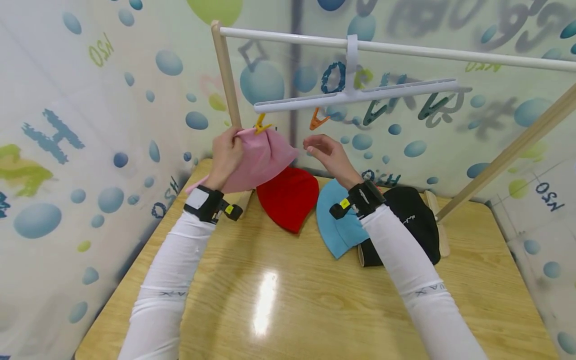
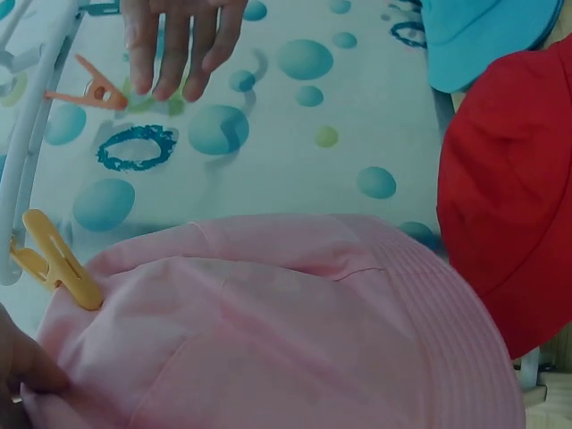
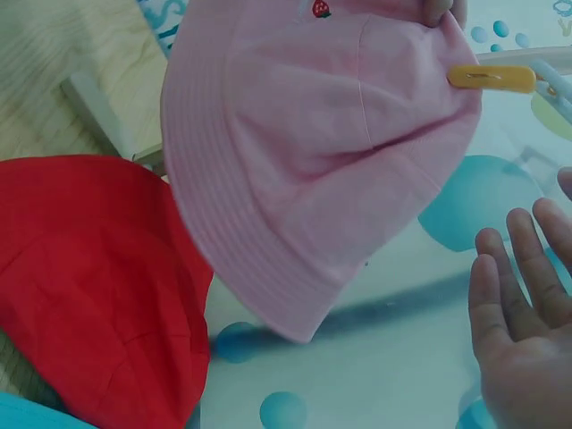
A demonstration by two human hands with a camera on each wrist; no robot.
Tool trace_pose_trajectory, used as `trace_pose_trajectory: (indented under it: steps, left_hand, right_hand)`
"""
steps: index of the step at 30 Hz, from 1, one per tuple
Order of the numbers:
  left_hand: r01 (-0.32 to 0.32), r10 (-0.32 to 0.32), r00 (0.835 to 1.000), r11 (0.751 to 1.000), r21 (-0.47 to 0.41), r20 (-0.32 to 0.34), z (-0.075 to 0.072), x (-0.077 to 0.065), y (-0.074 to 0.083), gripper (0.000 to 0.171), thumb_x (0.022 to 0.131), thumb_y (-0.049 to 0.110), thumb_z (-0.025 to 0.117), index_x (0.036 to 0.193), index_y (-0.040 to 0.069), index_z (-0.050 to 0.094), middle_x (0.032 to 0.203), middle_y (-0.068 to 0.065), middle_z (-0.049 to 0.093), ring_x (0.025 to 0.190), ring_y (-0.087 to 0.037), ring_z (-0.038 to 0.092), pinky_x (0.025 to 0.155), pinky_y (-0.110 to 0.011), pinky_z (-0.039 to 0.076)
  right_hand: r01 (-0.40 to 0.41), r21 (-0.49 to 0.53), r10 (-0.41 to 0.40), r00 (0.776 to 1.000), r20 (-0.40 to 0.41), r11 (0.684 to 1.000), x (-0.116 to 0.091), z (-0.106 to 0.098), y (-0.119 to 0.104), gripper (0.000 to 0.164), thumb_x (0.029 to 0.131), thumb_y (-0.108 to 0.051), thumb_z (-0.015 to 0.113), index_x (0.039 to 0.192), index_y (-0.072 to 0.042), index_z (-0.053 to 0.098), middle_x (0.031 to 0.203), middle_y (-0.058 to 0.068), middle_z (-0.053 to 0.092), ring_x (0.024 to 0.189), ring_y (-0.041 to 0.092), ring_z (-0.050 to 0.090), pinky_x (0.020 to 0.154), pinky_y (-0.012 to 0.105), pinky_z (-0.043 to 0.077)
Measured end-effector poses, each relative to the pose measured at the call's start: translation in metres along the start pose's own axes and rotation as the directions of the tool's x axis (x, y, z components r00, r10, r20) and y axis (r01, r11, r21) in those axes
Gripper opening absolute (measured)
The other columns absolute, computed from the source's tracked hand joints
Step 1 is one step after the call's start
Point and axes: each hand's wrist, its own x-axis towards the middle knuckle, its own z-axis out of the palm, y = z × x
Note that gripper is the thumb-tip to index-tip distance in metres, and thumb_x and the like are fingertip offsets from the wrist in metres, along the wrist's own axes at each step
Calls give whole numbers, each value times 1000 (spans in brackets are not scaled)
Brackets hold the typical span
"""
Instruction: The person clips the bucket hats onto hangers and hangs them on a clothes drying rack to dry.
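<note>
A pink bucket hat (image 1: 263,157) hangs under the left end of a white hanger (image 1: 306,102), with a yellow clip (image 1: 262,124) biting its top edge. My left hand (image 1: 227,156) pinches the hat's fabric just left of that clip. In the right wrist view the hat's ribbed brim and a small strawberry mark (image 3: 321,8) show. My right hand (image 1: 330,154) is in the air right of the hat, its fingers extended and holding nothing. Just above it an orange clip (image 1: 318,120) dangles from the hanger.
A red hat (image 1: 290,197), a light blue hat (image 1: 337,220) and a black hat (image 1: 411,220) lie along the back of the wooden table (image 1: 234,300). Two dark green clips hang from the hanger's right half. The hanger hooks on a white rail (image 1: 288,37) between wooden posts.
</note>
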Motion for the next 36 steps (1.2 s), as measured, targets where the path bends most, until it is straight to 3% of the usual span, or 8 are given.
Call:
trace_pose_trajectory:
  steps: [10, 16, 21, 29, 36]
  left_hand:
    - [6, -6, 997, 1000, 8, -74, -5, -6, -17, 25, 90, -8, 41, 100, -12, 64, 95, -27, 65, 80, -36, 55, 71, -41, 39]
    - [61, -60, 997, 998, 10, -50, -4, -12, -24, 25, 93, -6, 41, 104, -12, 63, 99, -27, 65, 84, -36, 56, 74, -43, 41]
    - [69, -68, 997, 997, 25, -45, -1, -15, -27, 25, 94, -4, 41, 107, -11, 62, 101, -26, 65, 87, -37, 57, 78, -44, 42]
    - [90, -90, 996, 996, -18, -6, 0, -15, -17, 25, 94, -6, 42, 115, -8, 56, 114, -23, 61, 104, -35, 56, 92, -43, 44]
    - [35, -35, 999, 997, -63, -3, 1, -14, -1, 24, 91, -11, 46, 113, -10, 55, 114, -24, 58, 107, -35, 55, 92, -44, 46]
  right_hand:
    - [-49, -11, 49, 999, 1, 999, -8, -6, 6, 28, 99, -10, 54, 123, 4, 55, 122, 18, 57, 117, 39, 49, 101, 36, 39]
    - [-70, -38, 70, 998, 6, 997, -11, -8, 9, 27, 99, -10, 53, 122, 3, 57, 124, 21, 56, 112, 26, 54, 101, 36, 39]
    - [-67, -55, 67, 998, 9, 996, -12, -11, 9, 27, 99, -10, 54, 122, 4, 57, 121, 20, 57, 111, 24, 54, 101, 37, 39]
    - [-43, -57, 43, 999, 8, 997, -16, -23, 11, 29, 99, -10, 54, 122, 6, 56, 117, 8, 60, 110, 21, 54, 101, 36, 39]
    - [-63, -48, 63, 998, -9, 997, -20, -29, 11, 29, 99, -10, 55, 123, 6, 56, 122, 18, 57, 113, 26, 53, 101, 36, 39]
